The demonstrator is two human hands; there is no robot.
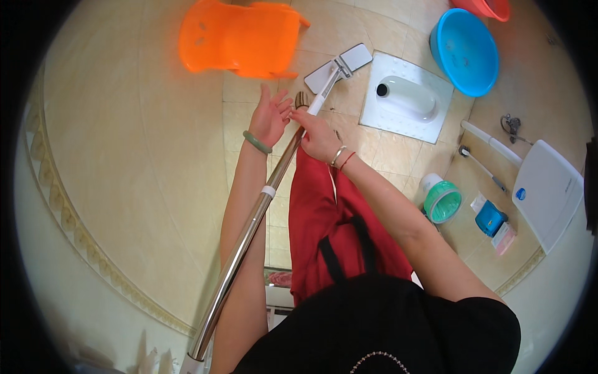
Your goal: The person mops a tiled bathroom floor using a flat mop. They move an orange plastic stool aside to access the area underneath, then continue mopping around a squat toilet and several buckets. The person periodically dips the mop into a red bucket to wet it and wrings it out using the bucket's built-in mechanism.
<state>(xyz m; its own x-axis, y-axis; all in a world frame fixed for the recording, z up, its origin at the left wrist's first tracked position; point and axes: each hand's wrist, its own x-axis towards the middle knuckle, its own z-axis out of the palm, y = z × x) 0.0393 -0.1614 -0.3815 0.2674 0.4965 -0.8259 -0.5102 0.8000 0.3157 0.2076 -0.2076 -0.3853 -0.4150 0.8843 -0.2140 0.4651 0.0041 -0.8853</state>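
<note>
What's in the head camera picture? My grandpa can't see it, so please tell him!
A person's right hand grips a long mop, its flat head near a squat toilet, while the left hand is open nearby. At the top are an orange chair and a blue basin.

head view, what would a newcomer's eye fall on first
The bright orange chair at the top likely jumps out first, then the blue basin at upper right. Next comes the shiny mop pole slanting from the lower left, with the right hand on it and the left hand open beside it.
</note>
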